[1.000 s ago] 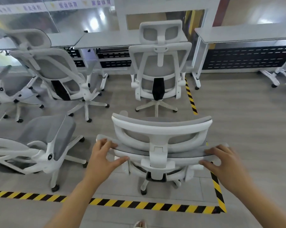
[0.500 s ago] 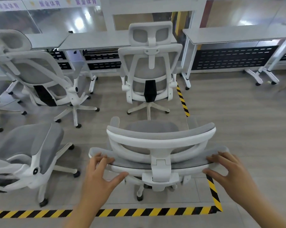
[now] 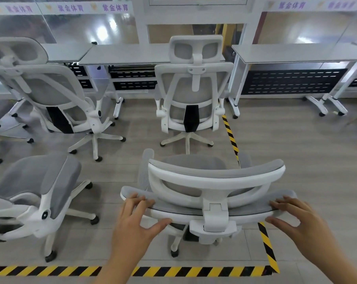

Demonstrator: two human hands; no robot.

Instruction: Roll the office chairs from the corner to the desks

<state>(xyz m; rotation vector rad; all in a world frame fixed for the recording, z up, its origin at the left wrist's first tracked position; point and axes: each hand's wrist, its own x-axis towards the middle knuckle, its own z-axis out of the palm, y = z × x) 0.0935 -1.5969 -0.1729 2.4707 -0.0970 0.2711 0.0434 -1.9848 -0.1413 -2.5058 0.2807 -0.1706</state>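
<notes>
A white office chair with grey mesh (image 3: 214,181) stands right in front of me, its back toward me. My left hand (image 3: 136,220) grips the left end of the backrest's top edge, fingers over it and thumb underneath. My right hand (image 3: 296,218) holds the right end the same way. White desks (image 3: 124,53) line the glass wall ahead, and another desk (image 3: 296,52) stands to the right. The chair's wheels sit inside the floor area marked by yellow-black tape (image 3: 268,244).
A second chair (image 3: 192,93) stands straight ahead at the desks. A third chair (image 3: 48,95) is at the left, and another chair (image 3: 36,195) stands close on my near left. Bare floor (image 3: 307,160) lies to the right of the tape.
The chair and both hands have moved a little to the right and forward; the desk on the right has come further into view. Both hands keep their hold.
</notes>
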